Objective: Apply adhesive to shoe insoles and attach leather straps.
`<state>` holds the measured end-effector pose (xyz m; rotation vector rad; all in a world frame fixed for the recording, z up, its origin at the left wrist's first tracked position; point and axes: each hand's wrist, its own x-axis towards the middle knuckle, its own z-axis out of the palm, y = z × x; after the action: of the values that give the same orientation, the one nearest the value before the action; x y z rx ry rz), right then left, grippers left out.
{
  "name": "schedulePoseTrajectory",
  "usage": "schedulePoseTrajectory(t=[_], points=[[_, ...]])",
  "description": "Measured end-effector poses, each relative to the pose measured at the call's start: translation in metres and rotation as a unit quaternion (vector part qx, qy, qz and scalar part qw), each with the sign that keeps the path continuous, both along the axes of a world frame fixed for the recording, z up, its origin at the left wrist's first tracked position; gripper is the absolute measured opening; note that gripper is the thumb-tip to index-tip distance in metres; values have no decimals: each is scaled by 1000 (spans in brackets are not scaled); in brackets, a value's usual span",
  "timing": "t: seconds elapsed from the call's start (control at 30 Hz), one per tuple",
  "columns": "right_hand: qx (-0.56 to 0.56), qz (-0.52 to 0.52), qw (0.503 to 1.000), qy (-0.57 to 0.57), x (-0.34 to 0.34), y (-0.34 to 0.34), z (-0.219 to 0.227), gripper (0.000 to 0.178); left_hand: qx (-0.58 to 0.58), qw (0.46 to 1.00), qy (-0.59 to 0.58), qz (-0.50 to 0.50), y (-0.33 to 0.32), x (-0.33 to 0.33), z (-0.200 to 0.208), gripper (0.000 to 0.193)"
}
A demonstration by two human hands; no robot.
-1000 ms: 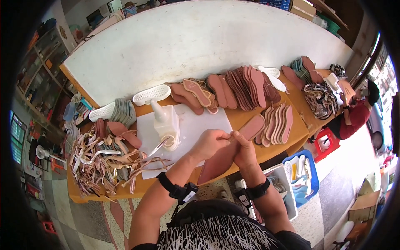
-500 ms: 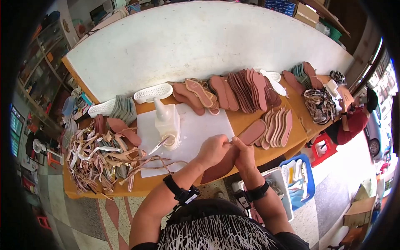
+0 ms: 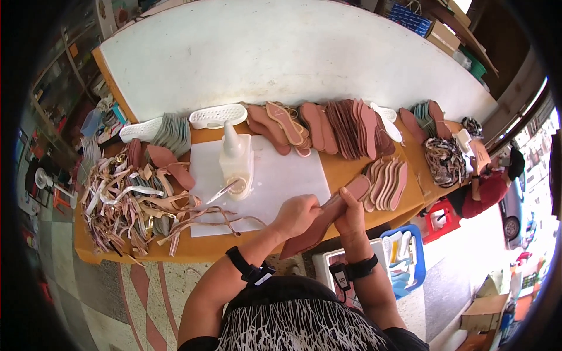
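Note:
A reddish-brown shoe insole (image 3: 310,235) slants between my hands above the near edge of the table. My right hand (image 3: 350,215) grips it from the right, thumb lying on its upper face. At its left edge my left hand (image 3: 297,215) is closed with the fingers curled in; whatever they pinch is hidden. Thin tan straps (image 3: 225,221) trail from a heap of cut straps (image 3: 132,205) toward my left wrist. Beyond my hands, a white glue bottle (image 3: 236,161) stands on a white sheet (image 3: 281,169), with a brush (image 3: 225,190) across an opening in its base.
Insoles (image 3: 345,128) stand in rows along the white board (image 3: 293,58), beside white soles (image 3: 218,116). More insoles (image 3: 386,184) lie to the right. A blue basket (image 3: 417,257) of soles is below the table edge. A co-worker in red (image 3: 486,193) sits at far right.
My left hand has drawn slightly away from my right thumb along the insole. The insole's face has tilted more into view. The whole view has shifted a little.

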<state>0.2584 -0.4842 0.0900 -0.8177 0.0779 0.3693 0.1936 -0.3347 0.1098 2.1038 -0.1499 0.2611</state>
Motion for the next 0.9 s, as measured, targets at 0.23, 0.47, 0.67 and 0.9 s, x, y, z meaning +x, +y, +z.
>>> schedulePoseTrajectory(t=[0.23, 0.47, 0.67, 0.9], points=[[62, 41, 992, -103, 13, -8, -4, 28, 43, 999, -6, 27, 20, -17, -23, 18], [-96, -13, 993, -69, -1, -23, 1, 7, -30, 999, 5, 23, 12, -24, -38, 19], [-85, -65, 994, -9, -1, -45, -5, 11, -22, 999, 31, 30, 20, -32, -58, 19], [-693, -2, 567, -445, -30, -60, 9, 42, 48, 995, 81, -14, 19, -39, -59, 17]])
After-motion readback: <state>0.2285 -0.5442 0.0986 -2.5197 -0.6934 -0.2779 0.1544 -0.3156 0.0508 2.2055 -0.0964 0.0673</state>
